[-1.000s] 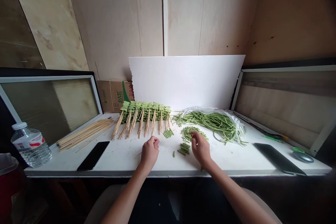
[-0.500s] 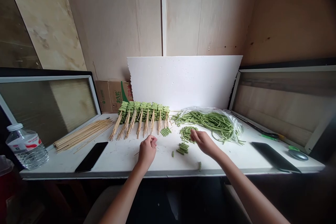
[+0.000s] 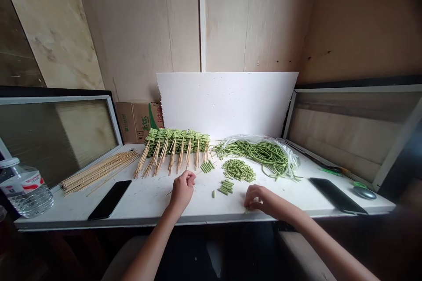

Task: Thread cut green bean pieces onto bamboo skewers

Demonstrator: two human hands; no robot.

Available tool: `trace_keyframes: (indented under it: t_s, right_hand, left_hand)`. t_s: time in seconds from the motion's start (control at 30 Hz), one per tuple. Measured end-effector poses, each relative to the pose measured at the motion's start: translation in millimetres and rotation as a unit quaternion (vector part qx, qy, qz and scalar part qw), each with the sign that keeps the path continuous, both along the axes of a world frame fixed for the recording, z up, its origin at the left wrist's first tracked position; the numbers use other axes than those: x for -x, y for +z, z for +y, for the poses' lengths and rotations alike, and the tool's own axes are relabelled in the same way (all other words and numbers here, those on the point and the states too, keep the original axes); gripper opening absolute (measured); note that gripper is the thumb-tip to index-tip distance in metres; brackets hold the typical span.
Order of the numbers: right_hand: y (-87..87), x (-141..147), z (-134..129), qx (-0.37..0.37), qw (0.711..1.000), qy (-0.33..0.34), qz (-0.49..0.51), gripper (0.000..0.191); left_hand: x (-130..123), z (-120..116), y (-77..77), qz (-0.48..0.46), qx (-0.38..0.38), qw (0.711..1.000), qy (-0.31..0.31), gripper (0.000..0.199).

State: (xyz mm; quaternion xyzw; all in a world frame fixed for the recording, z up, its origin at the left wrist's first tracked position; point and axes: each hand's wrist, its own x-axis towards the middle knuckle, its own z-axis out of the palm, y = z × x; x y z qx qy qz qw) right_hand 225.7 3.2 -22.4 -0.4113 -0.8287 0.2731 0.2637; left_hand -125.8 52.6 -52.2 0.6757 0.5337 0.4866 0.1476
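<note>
My left hand (image 3: 182, 188) is closed round a thin bamboo skewer (image 3: 199, 172). Cut green bean pieces (image 3: 207, 166) sit side by side on its far end. Near the table's front edge my right hand (image 3: 260, 197) has its fingertips down on the surface, closed on a green bean piece (image 3: 246, 210) mostly hidden beneath them. Between the hands lie a small row of bean pieces (image 3: 226, 187) and one loose piece (image 3: 213, 194). Beyond my right hand is a larger heap of cut beans (image 3: 239, 170).
Finished bean skewers (image 3: 176, 140) are stacked at the back, sticks facing me. Bare skewers (image 3: 99, 171) lie left, near a phone (image 3: 110, 199) and water bottle (image 3: 25, 189). Long beans (image 3: 263, 151) in a plastic bag, another phone (image 3: 336, 195) and a mouse (image 3: 364, 192) are right.
My right hand has come from the cut-bean heap down to the front edge, over the piece lying there. The left hand keeps its hold on the skewer. The view has shifted slightly.
</note>
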Motion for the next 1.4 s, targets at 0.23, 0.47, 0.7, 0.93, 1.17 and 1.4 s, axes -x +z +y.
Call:
trace_keyframes:
  t_s: [0.23, 0.47, 0.7, 0.93, 1.17, 1.4]
  right_hand:
    - [9.5, 17.7, -0.4, 0.007, 0.996, -0.054, 0.073, 0.012]
    - [38.5, 45.9, 23.2, 0.075, 0.924, -0.115, 0.357, 0.040]
    - [54.1, 70.0, 23.2, 0.129, 0.799, -0.112, 0.577, 0.043]
    - [55.1, 72.9, 6.2, 0.155, 0.787, -0.096, 0.589, 0.037]
    - [46.2, 77.5, 7.3, 0.160, 0.788, -0.100, 0.586, 0.038]
    - [45.3, 78.1, 7.7, 0.152, 0.791, -0.123, 0.580, 0.040]
  left_hand:
    - [-1.6, -3.0, 8.1, -0.013, 0.002, 1.000, -0.013, 0.021]
    - [-3.7, -10.3, 26.6, -0.055, -0.050, 0.997, -0.033, 0.025]
    - [-23.5, -34.5, 43.7, -0.070, -0.082, 0.990, -0.094, 0.026]
    - [-33.2, -43.8, 46.1, -0.067, -0.083, 0.989, -0.104, 0.025]
    - [-35.5, -41.7, 41.6, -0.059, -0.084, 0.990, -0.096, 0.025]
    - [-35.6, -41.5, 40.4, -0.060, -0.087, 0.989, -0.100, 0.023]
